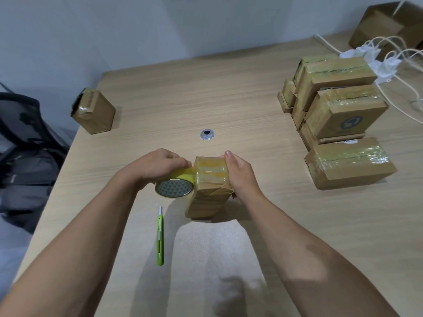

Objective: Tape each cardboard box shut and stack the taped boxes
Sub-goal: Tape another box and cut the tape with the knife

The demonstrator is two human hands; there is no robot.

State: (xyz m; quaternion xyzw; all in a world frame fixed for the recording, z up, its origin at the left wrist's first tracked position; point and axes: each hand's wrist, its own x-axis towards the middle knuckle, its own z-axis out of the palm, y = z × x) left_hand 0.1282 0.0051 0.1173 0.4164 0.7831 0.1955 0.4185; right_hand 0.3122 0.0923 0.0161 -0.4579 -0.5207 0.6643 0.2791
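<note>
A small cardboard box (209, 191) stands on end in the middle of the wooden table (229, 92), its top wrapped in clear yellowish tape. My right hand (240, 177) grips the box's right side. My left hand (160, 167) holds a tape roll (175, 187) against the box's left side, and a strip of tape runs from the roll onto the box. A stack of taped boxes (338, 115) sits at the right. One more taped box (96, 112) stands alone at the far left.
A green utility knife (160, 239) lies on the table in front of the roll. A round metal grommet (207, 134) sits behind the box. White cables and plugs (384, 62) and an open carton (389, 24) lie at the back right. A dark chair (25, 138) stands left of the table.
</note>
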